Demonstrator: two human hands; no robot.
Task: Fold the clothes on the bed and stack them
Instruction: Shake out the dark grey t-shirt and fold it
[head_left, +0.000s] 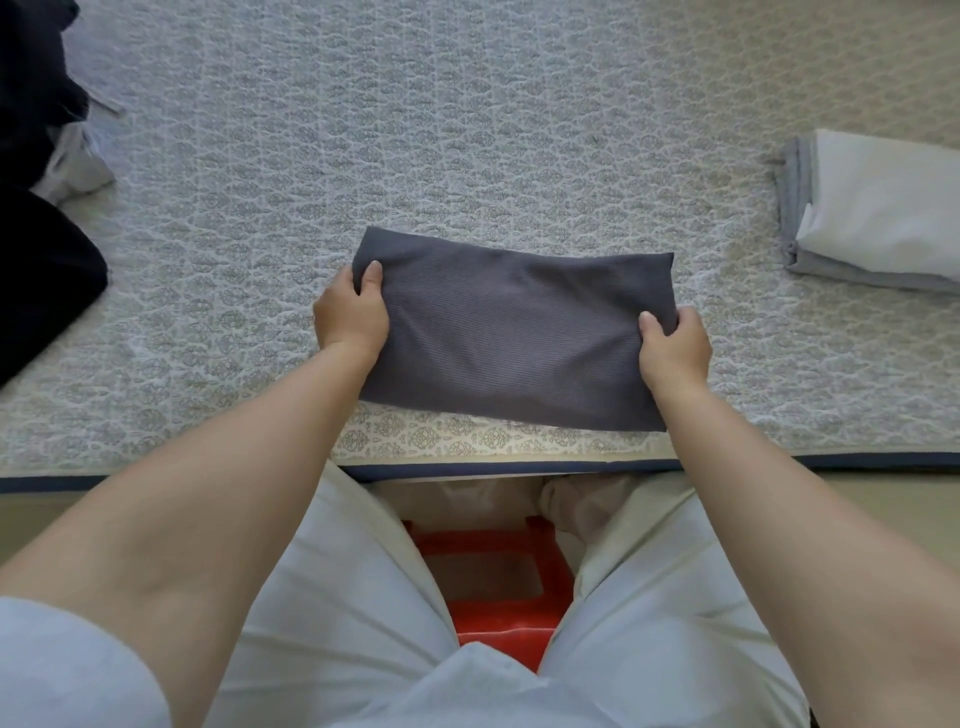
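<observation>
Folded garment: a dark grey ribbed piece (511, 332), folded into a flat rectangle, lies on the bed (467, 130) right in front of me, close to the bed's near edge.
My left hand: my left hand (352, 312) grips the garment's left short edge near its far corner, thumb on top of the cloth, fingers curled under the fold.
My right hand: my right hand (674, 343) pinches the right short edge about midway along, thumb pressed on top, fingers tucked beneath.
Bed cover: a pale quilted spread with a grey leaf pattern, trimmed with a dark blue border (519, 469) along the near edge.
Finished stack: well apart to my right sits a folded pile (878, 213), a white piece on top of a light grey one, partly cut off by the frame edge.
Unfolded clothes: at the far left a heap of dark clothing (36, 208) lies with some pale cloth (78, 161) showing between its parts.
Where I sit: my legs in light trousers (332, 597) meet the bed's edge, with a red stool (493, 582) between them below.
</observation>
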